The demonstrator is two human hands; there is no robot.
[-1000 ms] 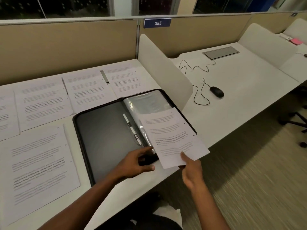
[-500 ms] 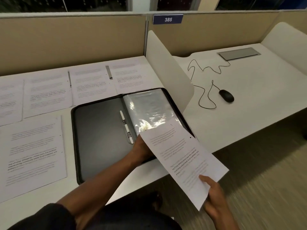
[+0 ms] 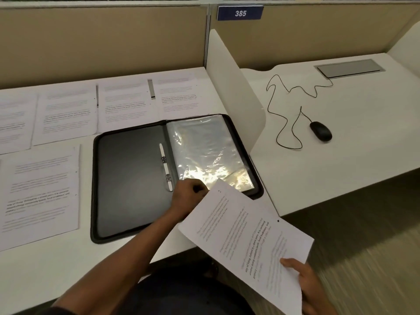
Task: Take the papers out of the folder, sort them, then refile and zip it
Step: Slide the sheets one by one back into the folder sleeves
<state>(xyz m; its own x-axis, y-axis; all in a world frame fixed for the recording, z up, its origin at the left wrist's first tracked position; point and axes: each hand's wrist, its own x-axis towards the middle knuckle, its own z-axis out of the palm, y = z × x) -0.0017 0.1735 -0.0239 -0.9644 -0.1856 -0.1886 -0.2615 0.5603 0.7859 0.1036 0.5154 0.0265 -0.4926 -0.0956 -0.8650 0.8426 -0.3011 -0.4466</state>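
Note:
A black zip folder (image 3: 131, 178) lies open on the white desk, with shiny clear plastic sleeves (image 3: 209, 151) on its right half. My left hand (image 3: 188, 195) sits at the sleeves' lower left corner with its fingers curled on the plastic; the fingertips are partly hidden. My right hand (image 3: 303, 283) pinches the near corner of a printed sheet (image 3: 245, 235), which hangs tilted over the desk's front edge, clear of the folder. Several other printed sheets (image 3: 41, 189) lie flat to the left of the folder and behind it.
A white curved divider (image 3: 234, 87) stands just right of the folder. Beyond it lie a black mouse (image 3: 321, 131) with a looping cable (image 3: 284, 123) and a grey cover plate (image 3: 350, 68). Beige partition walls close off the back. Carpeted floor lies to the lower right.
My right hand has drawn the printed sheet out of the plastic sleeve, down and to the right past the desk edge. My left hand has stayed at the sleeves' lower edge.

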